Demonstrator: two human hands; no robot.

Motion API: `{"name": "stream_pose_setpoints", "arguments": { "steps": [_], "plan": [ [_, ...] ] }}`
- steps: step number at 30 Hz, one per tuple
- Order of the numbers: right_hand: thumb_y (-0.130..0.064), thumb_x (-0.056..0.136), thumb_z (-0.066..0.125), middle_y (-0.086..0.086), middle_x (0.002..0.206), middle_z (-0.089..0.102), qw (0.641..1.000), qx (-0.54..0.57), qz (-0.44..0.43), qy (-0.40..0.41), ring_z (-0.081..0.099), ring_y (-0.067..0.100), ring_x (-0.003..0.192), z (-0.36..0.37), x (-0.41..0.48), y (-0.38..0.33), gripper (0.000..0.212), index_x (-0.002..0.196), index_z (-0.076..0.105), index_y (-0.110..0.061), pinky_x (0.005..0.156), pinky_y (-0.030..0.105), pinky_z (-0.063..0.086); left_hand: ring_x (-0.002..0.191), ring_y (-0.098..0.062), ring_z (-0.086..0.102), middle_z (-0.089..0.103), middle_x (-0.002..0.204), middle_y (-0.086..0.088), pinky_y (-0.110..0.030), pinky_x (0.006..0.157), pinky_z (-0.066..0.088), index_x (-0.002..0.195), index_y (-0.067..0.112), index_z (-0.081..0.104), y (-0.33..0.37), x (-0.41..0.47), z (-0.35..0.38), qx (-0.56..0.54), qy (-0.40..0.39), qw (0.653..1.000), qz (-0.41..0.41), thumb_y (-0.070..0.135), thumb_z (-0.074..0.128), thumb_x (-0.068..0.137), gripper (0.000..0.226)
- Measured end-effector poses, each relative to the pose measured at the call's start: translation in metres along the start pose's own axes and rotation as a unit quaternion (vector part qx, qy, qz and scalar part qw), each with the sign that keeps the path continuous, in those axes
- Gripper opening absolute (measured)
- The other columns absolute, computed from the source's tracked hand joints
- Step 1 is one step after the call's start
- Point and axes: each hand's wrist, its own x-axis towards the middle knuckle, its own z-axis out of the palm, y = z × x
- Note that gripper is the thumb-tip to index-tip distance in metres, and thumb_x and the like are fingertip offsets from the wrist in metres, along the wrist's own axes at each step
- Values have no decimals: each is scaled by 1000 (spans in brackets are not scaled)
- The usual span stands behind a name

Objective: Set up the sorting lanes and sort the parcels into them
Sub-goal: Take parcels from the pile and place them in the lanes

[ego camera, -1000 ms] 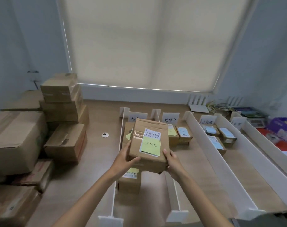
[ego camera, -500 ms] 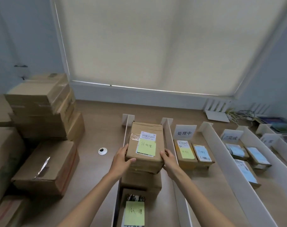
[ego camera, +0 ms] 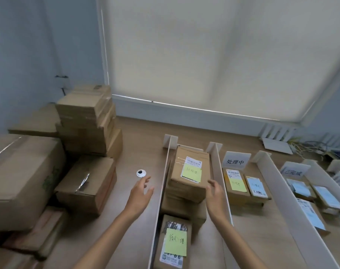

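A brown parcel with a white label and a yellow note lies on top of another box in the leftmost lane, between two white dividers. My left hand hovers open to the left of that lane, over the table. My right hand is open just right of the parcel, near the second divider. Neither hand touches the parcel. A nearer parcel with a yellow note lies in the same lane.
Large cardboard boxes are stacked at the left. A round cable grommet sits in the wooden table. Lanes to the right hold small labelled parcels behind white sign cards. A white router is at the back right.
Both hands carried the parcel forward, set it on the box in the leftmost lane, then let go and drew apart.
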Motion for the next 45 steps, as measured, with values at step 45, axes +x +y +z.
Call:
{"name": "stream_pose_setpoints", "arguments": {
  "steps": [45],
  "plan": [
    [-57, 62, 72, 6, 134, 40, 923, -51, 8, -382, 44, 24, 122, 492, -496, -224, 100, 144, 25, -26, 103, 43, 44, 88, -12, 57, 64, 110, -10, -25, 74, 43, 117, 5, 56, -332, -262, -489, -237, 155, 904, -319, -5, 36, 94, 32]
  ]
}}
